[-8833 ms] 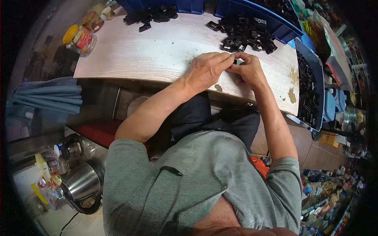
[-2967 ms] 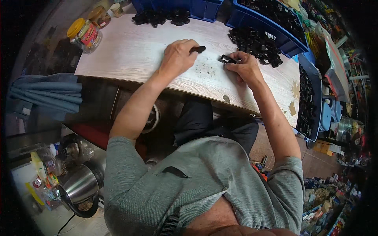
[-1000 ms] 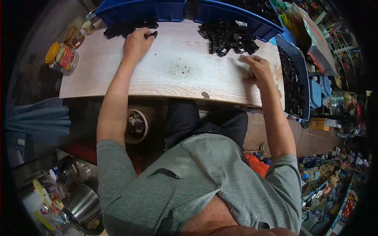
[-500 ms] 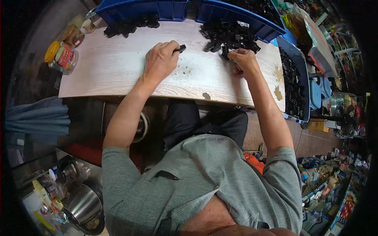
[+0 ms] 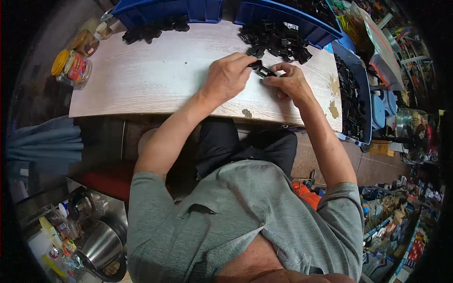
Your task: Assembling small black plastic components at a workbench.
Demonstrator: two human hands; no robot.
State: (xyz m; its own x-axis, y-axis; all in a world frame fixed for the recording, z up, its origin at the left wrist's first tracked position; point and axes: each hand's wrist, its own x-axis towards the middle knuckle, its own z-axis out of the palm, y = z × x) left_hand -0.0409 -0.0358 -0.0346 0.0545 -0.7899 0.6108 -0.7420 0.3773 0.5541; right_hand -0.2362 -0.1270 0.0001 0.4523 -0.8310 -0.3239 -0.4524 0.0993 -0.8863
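My left hand (image 5: 228, 78) is closed on a small black plastic part (image 5: 255, 64) that sticks out past its fingertips. Between finger and thumb, my right hand (image 5: 289, 82) pinches another black plastic part (image 5: 265, 72), which has an opening in its frame. The two parts meet or nearly meet over the right half of the table; whether they are joined I cannot tell. Just beyond them lies a heap of similar black parts (image 5: 278, 41), against a blue bin. A smaller pile of black parts (image 5: 158, 30) lies at the far left.
Two blue bins (image 5: 167, 12) (image 5: 302, 22) stand along the table's (image 5: 132, 85) far edge. Jars, one with a yellow lid (image 5: 72, 69), stand at its left end. Beside the right edge is a blue crate (image 5: 365, 108) full of black parts. A blue stool (image 5: 379, 111) stands beyond it.
My left hand has moved right with its black part, up to my right hand. My right hand has drawn its part slightly back from the heap and turned it.
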